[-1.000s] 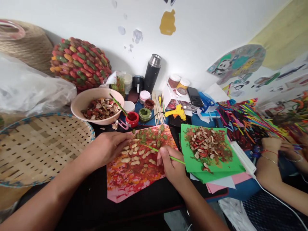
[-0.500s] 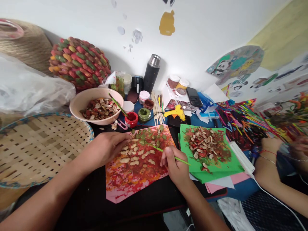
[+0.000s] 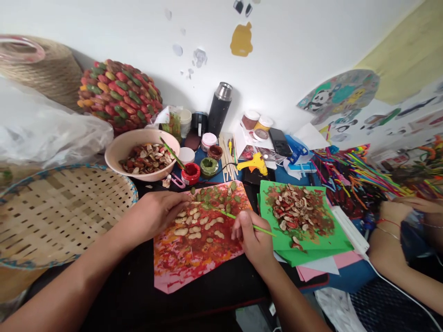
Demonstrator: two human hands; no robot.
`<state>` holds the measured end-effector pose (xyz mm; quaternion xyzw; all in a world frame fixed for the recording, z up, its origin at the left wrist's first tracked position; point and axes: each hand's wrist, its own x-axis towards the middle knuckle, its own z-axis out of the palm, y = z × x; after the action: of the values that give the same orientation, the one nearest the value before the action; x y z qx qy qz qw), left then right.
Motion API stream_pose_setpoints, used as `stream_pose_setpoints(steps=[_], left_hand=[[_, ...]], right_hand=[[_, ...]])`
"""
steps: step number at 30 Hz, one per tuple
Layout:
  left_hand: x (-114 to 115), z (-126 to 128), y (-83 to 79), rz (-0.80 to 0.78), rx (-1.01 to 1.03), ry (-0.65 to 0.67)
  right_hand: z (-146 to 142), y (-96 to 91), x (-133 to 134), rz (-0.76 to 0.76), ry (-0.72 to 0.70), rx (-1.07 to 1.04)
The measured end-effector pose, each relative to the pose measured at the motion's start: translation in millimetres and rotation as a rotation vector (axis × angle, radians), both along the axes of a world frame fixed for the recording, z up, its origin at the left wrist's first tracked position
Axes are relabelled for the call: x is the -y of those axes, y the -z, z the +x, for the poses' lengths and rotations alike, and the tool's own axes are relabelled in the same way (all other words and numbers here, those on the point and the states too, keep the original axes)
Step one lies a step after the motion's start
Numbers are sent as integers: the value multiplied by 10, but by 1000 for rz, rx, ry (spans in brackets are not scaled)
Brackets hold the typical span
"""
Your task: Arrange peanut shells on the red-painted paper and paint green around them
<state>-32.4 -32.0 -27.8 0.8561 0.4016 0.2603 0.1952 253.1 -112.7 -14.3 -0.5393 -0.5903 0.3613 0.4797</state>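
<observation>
In my right hand (image 3: pixel 255 233) is a slim green paintbrush (image 3: pixel 265 230), pinched between thumb and fingers. Its tip points left, over the green-painted peanut shells near the top of a pink paper (image 3: pixel 169 281) smeared with red and orange paint. My left hand (image 3: pixel 162 214) rests at the paper's upper left, fingers closed together; whatever lies at its fingertips is too hidden to make out. Between the hands lie several unpainted peanut shells (image 3: pixel 194 229). Above the paper stand open jars of green paint (image 3: pixel 209 167) and red paint (image 3: pixel 190 173), a second brush (image 3: pixel 169 150) standing in the red one.
A bowl of shells (image 3: pixel 112 159) and a woven tray (image 3: pixel 51 221) are at left. Right of the paper, more shells lie on green sheets (image 3: pixel 297 258). Behind are a yellow glue gun (image 3: pixel 254 163) and a black flask (image 3: pixel 219 110). Another person's arm (image 3: pixel 391 244) is at far right.
Both hands keep nearly the same places, the brush still in my right hand. The view has shifted slightly, and the other person's hands at the right have moved.
</observation>
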Motion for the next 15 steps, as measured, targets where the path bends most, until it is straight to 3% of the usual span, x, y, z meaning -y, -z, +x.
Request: stream_pose_setpoints(steps=[15], left_hand=[[6, -1, -21, 23, -14, 6]], right_hand=[[-9, -32, 48, 2, 8, -33]])
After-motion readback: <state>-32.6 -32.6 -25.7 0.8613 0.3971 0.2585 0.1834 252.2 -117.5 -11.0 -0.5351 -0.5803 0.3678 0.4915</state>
